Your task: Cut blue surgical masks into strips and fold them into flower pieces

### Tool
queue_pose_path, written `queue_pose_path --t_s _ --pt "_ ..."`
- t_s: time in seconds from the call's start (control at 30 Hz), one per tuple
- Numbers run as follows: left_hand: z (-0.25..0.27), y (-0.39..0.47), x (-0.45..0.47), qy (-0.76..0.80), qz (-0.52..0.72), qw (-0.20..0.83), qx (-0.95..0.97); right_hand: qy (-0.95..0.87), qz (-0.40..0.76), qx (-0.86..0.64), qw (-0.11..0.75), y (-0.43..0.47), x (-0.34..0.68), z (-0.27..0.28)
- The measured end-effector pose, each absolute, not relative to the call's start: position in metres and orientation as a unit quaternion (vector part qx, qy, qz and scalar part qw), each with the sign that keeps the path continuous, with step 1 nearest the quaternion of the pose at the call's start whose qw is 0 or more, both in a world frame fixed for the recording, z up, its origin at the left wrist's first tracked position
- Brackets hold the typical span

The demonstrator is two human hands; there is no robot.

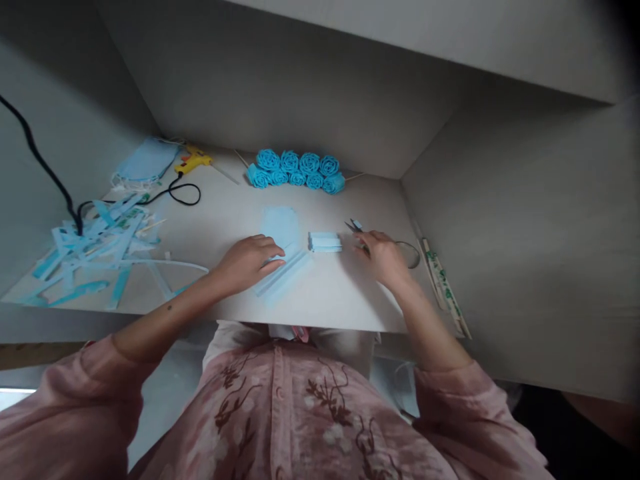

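Lying on the worktop (pixel 220 217) between grey walls (pixel 525 200), a blue sheet (pixel 281 223) is under the left hand (pixel 251 260), its empty grip loosely parted. The right hand (pixel 384 257) curls at scissors (pixel 352 227); whether its grip holds them, I cannot tell.

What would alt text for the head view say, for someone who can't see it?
A person's left hand is over a light-blue sheet and the right hand is at the scissors, grip unclear, with a folded light-blue bundle between them. Farther back are blue handmade roses and a yellow glue gun; blue scrap strips lie at left.
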State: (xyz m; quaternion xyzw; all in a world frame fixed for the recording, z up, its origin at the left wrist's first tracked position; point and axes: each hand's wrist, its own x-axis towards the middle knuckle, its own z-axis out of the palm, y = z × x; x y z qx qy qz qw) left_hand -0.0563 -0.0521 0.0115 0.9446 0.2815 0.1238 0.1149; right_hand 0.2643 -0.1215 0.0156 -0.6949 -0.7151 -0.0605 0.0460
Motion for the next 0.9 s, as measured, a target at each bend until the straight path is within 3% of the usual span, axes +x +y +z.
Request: queue_pose_path --t_s 0.27,0.5,0.67,0.9 --pt "0.022 -0.055 -0.05 0.29 0.17 0.22 0.916 -0.637 -0.047 -0.77 -0.01 -0.117 0.307 -0.008" --pt "0.036 -0.05 -0.006 0.227 0.263 0.195 0.917 -0.686 -0.1 -0.716 0.082 -0.133 0.281 0.009" --pt "0.036 -0.03 0.027 0.253 0.331 0.161 0.895 -0.752 -0.151 -0.635 0.094 -0.162 0.25 0.039" --pt "0.028 -0.023 0.048 0.267 0.312 0.298 0.862 -0.784 -0.167 -0.592 0.085 -0.178 0.236 0.056"
